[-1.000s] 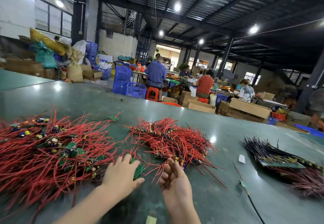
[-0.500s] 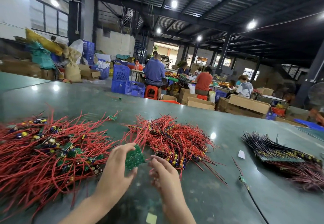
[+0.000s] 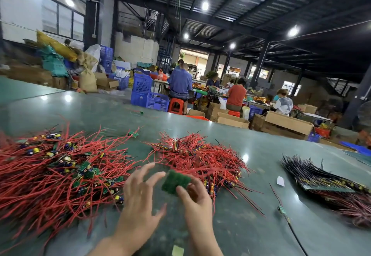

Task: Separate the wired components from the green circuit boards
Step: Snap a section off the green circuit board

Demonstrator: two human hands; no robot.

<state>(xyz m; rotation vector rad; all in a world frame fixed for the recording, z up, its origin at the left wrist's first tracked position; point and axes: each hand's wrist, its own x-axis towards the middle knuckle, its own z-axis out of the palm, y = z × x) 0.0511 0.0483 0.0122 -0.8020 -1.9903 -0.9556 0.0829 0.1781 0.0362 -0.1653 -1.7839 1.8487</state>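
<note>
Green circuit board [image 3: 175, 182] at lower centre of frame, lifted off the table [image 3: 251, 211], motion-blurred. Right hand [image 3: 195, 200] grasps it: thumb across the near edge, fingers curled behind. Left hand [image 3: 138, 203] just beside the board, released, fingers spread and straight; whether its fingertips touch the board's left edge cannot be told through the blur.

Directly behind the board: mid-frame heap of red-wired components [image 3: 200, 157], lying flat on the table. Left of frame: larger tangle of red wires with green boards and capacitors [image 3: 60, 173] mixed in. Right edge: bundle of dark wires [image 3: 321, 179] laid on a long strip board. Between that bundle and the centre heap, a small white paper scrap [image 3: 280, 181].

One loose wired board [image 3: 133, 134] farther up the table. Background, upper centre: seated workers [image 3: 180, 82] at another bench, blue crates [image 3: 147, 95], cardboard boxes [image 3: 289, 123].
</note>
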